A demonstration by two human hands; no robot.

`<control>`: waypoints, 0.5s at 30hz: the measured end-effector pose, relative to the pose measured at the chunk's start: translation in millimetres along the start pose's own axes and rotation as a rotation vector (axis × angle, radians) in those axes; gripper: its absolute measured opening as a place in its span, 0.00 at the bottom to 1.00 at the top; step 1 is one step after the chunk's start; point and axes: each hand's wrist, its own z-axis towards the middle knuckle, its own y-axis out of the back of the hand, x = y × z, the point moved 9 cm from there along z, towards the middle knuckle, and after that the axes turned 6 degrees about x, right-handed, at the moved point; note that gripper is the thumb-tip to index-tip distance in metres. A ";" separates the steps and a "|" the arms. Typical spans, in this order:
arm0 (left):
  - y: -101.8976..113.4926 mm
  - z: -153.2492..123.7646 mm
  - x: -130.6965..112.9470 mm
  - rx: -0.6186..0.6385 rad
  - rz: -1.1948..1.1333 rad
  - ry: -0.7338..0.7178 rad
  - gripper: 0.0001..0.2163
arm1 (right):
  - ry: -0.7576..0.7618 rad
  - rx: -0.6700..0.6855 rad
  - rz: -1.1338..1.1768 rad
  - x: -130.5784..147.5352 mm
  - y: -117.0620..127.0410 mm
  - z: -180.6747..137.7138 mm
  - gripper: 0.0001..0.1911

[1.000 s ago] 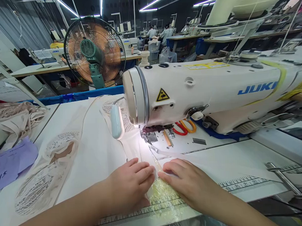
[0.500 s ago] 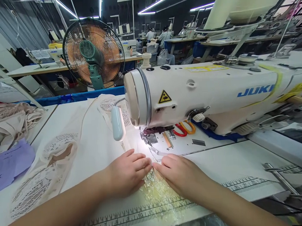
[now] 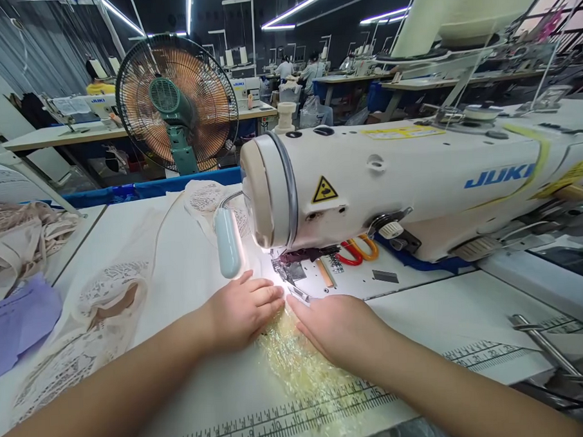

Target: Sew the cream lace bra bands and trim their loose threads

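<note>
My left hand [image 3: 242,309] and my right hand [image 3: 337,325] lie flat, fingers stretched out, on a pale yellow lace piece [image 3: 298,366] on the sewing table [image 3: 440,315]. Their fingertips almost meet just in front of the presser foot [image 3: 290,271] of a white JUKI sewing machine [image 3: 405,175]. The lace runs from under the hands back toward me over a printed ruler strip [image 3: 281,422]. A small lamp [image 3: 227,240] lights the needle area.
Beige lace pieces [image 3: 102,310] lie on the table to the left, with a purple paper [image 3: 16,321] and a heap of fabric [image 3: 16,230] beyond. Red and orange scissors [image 3: 358,249] sit under the machine arm. A standing fan [image 3: 177,104] is behind. Other people work at far tables.
Both hands have slid forward with the yellow lace toward the presser foot, and more of the lace now trails behind them over the ruler.
</note>
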 end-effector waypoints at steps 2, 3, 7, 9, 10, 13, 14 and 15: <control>-1.4 0.2 5.0 0.007 0.006 0.014 0.17 | -0.038 0.049 -0.011 -1.2 0.7 3.9 0.25; -1.9 0.2 7.4 0.009 0.008 0.022 0.17 | -0.055 0.066 -0.013 -1.8 1.1 5.8 0.26; -1.4 0.0 16.3 0.000 0.027 0.044 0.17 | -0.103 0.098 -0.015 -3.1 1.5 12.2 0.26; -0.9 0.2 20.4 -0.006 0.032 0.050 0.17 | -0.115 0.099 -0.006 -3.0 2.1 12.8 0.26; -0.7 0.4 22.1 -0.009 0.033 0.049 0.16 | -0.114 0.097 0.002 -2.7 3.0 12.1 0.25; -0.9 1.6 26.9 -0.019 0.029 0.045 0.16 | -0.096 0.086 0.045 -3.4 7.6 4.5 0.23; -1.2 2.0 28.7 -0.023 0.027 0.047 0.16 | -0.085 0.082 0.071 -5.2 9.2 0.3 0.21; -1.0 2.4 30.9 -0.031 0.025 0.056 0.16 | -0.070 0.077 0.102 -8.1 10.6 -4.3 0.19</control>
